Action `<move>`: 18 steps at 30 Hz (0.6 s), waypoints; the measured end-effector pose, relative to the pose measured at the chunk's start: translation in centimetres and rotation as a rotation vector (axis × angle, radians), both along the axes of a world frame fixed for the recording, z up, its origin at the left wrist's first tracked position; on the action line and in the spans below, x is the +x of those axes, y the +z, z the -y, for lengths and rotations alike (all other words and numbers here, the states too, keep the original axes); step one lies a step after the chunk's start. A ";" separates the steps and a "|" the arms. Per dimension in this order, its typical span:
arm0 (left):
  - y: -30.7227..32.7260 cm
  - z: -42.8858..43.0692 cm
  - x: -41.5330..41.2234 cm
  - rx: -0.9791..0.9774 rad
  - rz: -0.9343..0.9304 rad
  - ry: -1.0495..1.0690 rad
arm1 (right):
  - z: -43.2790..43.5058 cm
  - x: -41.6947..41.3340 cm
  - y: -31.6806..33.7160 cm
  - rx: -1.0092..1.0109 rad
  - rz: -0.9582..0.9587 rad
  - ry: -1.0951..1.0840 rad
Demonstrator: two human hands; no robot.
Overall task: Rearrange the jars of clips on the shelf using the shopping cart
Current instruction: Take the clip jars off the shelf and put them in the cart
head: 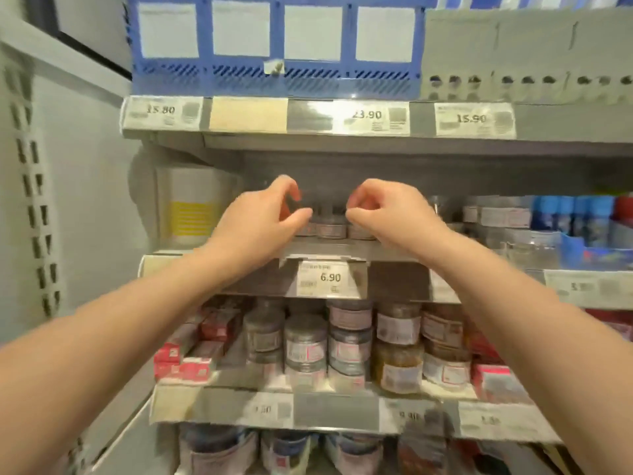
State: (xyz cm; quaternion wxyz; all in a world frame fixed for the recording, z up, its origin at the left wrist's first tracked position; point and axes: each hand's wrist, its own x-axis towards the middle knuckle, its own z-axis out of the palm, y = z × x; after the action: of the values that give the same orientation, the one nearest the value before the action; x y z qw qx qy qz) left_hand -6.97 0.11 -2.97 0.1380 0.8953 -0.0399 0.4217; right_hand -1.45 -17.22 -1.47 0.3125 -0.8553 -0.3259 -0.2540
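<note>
Two hands hovered at the jars of clips [330, 229], which sat deep on the middle shelf [342, 250].
At their 9 o'clock the left hand [267, 217], at 3 o'clock the right hand [387, 214], both with fingers curled; blur hid whether either pinched a jar. Gripping each jar's body, not its lid, seemed wisest. The jars stood upright, long axis vertical, lids at 12, labels facing 6 o'clock.

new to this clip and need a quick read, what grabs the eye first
The left hand and right hand reach up to the middle shelf, curled either side of a row of small jars; whether they grip anything is too blurred to tell. Above sits a big blue crate, and below the 6.90 price tag stand stacked jars.
</note>
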 end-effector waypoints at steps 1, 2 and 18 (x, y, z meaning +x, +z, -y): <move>0.8 -0.6 0.9 0.054 -0.085 0.087 | -0.3 1.7 0.9 -0.091 -0.022 0.001; 1.4 -1.3 1.8 0.106 -0.182 0.175 | -0.7 3.3 1.7 -0.185 -0.037 0.006; 4.8 -6.7 12.5 0.383 -0.511 0.277 | -8.7 14.4 5.7 -0.874 -0.037 0.048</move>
State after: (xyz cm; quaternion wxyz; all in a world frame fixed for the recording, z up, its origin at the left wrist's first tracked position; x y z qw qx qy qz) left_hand 5.54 6.76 1.84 -0.0854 0.9785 0.0394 0.1834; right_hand 12.92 -8.51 4.27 -0.0671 -0.9038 -0.4168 -0.0693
